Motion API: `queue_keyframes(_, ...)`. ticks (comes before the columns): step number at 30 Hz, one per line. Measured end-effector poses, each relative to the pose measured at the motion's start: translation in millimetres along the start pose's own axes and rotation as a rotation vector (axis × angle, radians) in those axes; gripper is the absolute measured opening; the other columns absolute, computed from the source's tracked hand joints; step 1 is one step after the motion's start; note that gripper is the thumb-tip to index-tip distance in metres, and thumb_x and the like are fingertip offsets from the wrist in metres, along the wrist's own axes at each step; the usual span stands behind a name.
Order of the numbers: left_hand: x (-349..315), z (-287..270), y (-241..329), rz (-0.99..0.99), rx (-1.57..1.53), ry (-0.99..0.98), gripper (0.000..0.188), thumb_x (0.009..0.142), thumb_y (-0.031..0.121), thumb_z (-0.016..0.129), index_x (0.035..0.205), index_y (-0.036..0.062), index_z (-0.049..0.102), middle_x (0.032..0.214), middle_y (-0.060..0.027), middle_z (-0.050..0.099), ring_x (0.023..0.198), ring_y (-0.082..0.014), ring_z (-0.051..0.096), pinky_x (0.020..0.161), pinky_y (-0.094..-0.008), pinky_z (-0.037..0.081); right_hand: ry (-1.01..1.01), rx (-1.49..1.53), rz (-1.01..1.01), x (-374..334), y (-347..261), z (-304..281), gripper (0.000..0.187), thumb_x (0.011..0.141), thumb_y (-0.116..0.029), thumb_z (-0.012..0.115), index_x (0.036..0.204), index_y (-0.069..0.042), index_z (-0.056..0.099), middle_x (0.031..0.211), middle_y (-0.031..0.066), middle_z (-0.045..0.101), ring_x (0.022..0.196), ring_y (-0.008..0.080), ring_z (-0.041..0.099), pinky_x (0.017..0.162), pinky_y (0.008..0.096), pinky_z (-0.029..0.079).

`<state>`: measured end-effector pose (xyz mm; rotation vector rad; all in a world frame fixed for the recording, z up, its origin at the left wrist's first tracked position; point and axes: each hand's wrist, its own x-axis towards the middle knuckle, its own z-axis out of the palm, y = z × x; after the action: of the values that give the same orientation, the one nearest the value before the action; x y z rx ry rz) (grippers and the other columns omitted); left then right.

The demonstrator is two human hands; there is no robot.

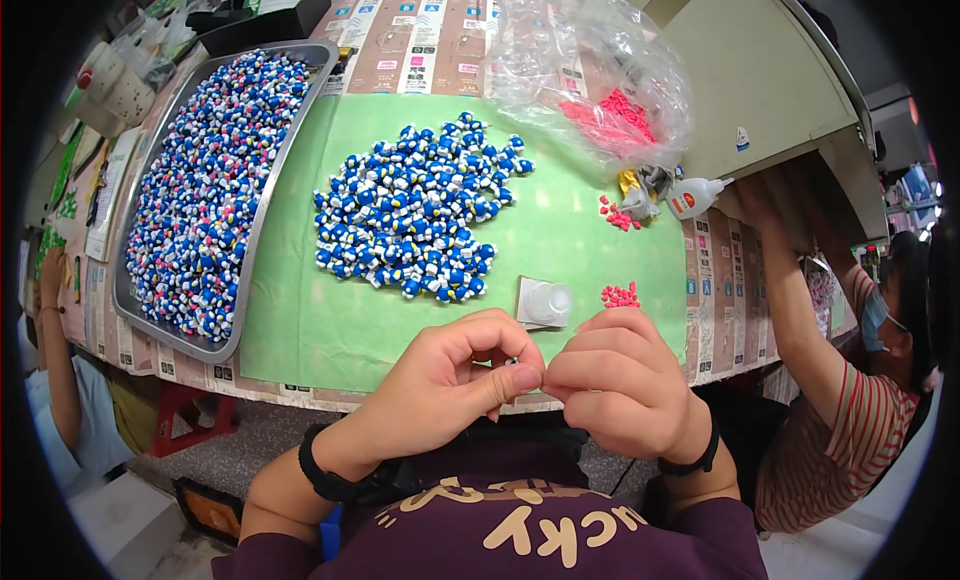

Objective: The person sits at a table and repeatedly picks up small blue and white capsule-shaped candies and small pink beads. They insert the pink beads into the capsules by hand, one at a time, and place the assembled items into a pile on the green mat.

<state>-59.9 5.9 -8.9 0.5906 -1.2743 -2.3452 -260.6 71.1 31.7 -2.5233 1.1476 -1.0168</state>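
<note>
My left hand [452, 378] is closed in a pinch at the table's front edge. A tiny bit of something shows between its thumb and forefinger, too covered to name. My right hand [622, 382] is closed with its fingertips meeting the left hand's; whatever they grip is hidden. Just beyond the hands, a small translucent cup [547, 304] stands on a pale square block. Small pink pieces [620, 295] lie past the right hand's knuckles. Farther off, a loose pile of small blue-and-white figures [410, 215] with yellow bits spreads over the green mat [290, 330].
A metal tray [240, 325] full of similar figures, some with pink parts, stands at left. At the back right are a clear plastic bag [590, 50] of pink pieces, more pink pieces [620, 216] and a white squeeze bottle [697, 196]. Co-workers' arms [800, 300] appear at both sides.
</note>
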Motion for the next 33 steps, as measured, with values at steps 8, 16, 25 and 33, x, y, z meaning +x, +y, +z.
queue_keyframes(8,2.0,-4.5,-0.3,0.118,0.152,0.117,0.02,0.093,-0.002,0.06,0.112,-0.0017,0.065,0.107,-0.0076,0.059,0.089,-0.0109,0.058,0.073,-0.024,0.055,-0.122,-0.071,0.249,14.2,9.1,-12.5,0.021,0.069,0.01,0.064,0.077,-0.005,0.051,0.087,0.0088,0.06,0.078,0.0251,0.059,0.071,0.0372,0.047)
queue_keyframes(16,-17.3,-24.0,7.4,0.212,0.393,0.354,0.024,0.088,-0.006,0.063,0.111,0.0001,0.068,0.106,-0.0083,0.063,0.095,-0.0142,0.062,0.082,-0.0264,0.054,-0.247,-0.037,0.495,16.6,40.6,-11.2,0.02,0.071,0.012,0.057,0.08,-0.004,0.049,0.079,0.0076,0.054,0.078,0.0282,0.054,0.078,0.036,0.04)
queue_keyframes(25,-18.6,-26.8,6.3,0.291,0.402,0.328,0.024,0.087,-0.005,0.065,0.11,0.0007,0.068,0.108,-0.0086,0.064,0.099,-0.015,0.064,0.082,-0.0267,0.056,-0.291,-0.112,0.475,25.1,41.9,-9.1,0.018,0.071,0.01,0.053,0.078,-0.007,0.049,0.075,0.0055,0.052,0.076,0.0264,0.054,0.081,0.0355,0.039)
queue_keyframes(33,-10.7,-10.9,4.7,0.287,0.022,0.285,0.022,0.087,-0.008,0.066,0.109,-0.0033,0.063,0.106,-0.0094,0.063,0.096,-0.0154,0.066,0.083,-0.0254,0.057,0.009,0.319,0.568,30.3,3.9,-17.4,0.029,0.079,0.012,0.068,0.076,-0.007,0.047,0.09,0.0088,0.063,0.077,0.0168,0.057,0.075,0.031,0.044)
